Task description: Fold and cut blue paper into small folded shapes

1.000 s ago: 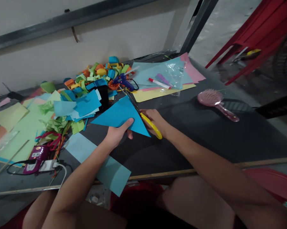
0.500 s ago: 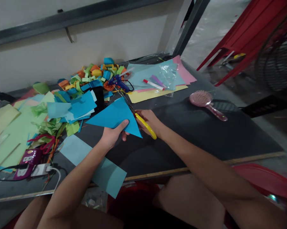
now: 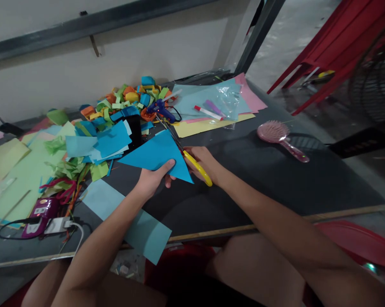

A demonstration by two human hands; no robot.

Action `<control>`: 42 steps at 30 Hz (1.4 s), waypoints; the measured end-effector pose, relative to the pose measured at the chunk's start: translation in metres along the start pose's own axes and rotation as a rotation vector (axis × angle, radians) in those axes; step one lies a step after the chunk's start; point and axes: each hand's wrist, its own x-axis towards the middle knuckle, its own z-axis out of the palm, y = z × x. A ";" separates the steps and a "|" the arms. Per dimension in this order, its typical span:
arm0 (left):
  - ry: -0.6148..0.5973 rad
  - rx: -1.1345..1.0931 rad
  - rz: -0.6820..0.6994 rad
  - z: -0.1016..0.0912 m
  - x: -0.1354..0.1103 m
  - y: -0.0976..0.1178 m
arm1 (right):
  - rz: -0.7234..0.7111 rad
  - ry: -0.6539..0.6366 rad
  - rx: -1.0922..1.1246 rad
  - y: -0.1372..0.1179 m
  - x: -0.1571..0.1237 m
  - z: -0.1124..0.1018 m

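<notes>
Above the dark table [image 3: 230,187], the folded-looking blue paper [image 3: 155,150] was pinched under the thumb of the left hand [image 3: 150,181], seemingly for steadiness, beside yellow-handled scissors [image 3: 198,169] gripped by the right hand [image 3: 208,158].

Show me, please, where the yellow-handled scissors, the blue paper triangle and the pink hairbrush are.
Yellow-handled scissors [image 3: 197,165]: head view, on the yellow handle.
Blue paper triangle [image 3: 157,151]: head view, on the middle of its upper face.
Pink hairbrush [image 3: 274,131]: head view, on its bristled head.
</notes>
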 end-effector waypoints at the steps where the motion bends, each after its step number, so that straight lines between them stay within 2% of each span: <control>1: 0.000 0.003 -0.006 0.000 0.000 0.000 | -0.010 0.004 -0.014 0.000 0.000 0.000; 7: -0.007 0.012 -0.017 -0.001 0.001 -0.001 | -0.048 0.041 -0.114 0.008 0.002 0.004; 13: -0.021 -0.026 -0.011 -0.001 0.002 -0.001 | -0.016 0.063 -0.150 0.014 0.004 0.007; 25: -0.023 -0.012 -0.002 -0.001 0.003 -0.001 | 0.081 0.048 -0.111 -0.009 -0.003 -0.001; 31: 0.009 0.024 -0.002 -0.002 0.003 -0.002 | 0.085 0.180 -0.146 -0.002 -0.001 -0.002; 35: 0.072 0.129 0.040 -0.008 0.005 -0.006 | 0.230 0.267 -0.373 0.010 0.008 -0.016; 37: 0.093 0.185 0.052 -0.012 0.008 -0.008 | 0.309 0.264 -0.523 0.020 0.014 -0.028; 40: 0.068 0.224 0.089 -0.018 0.011 -0.009 | 0.403 0.427 -0.651 0.040 0.022 -0.044; 42: 0.080 0.255 0.119 -0.022 0.012 -0.009 | 0.436 0.472 -0.686 0.054 0.026 -0.050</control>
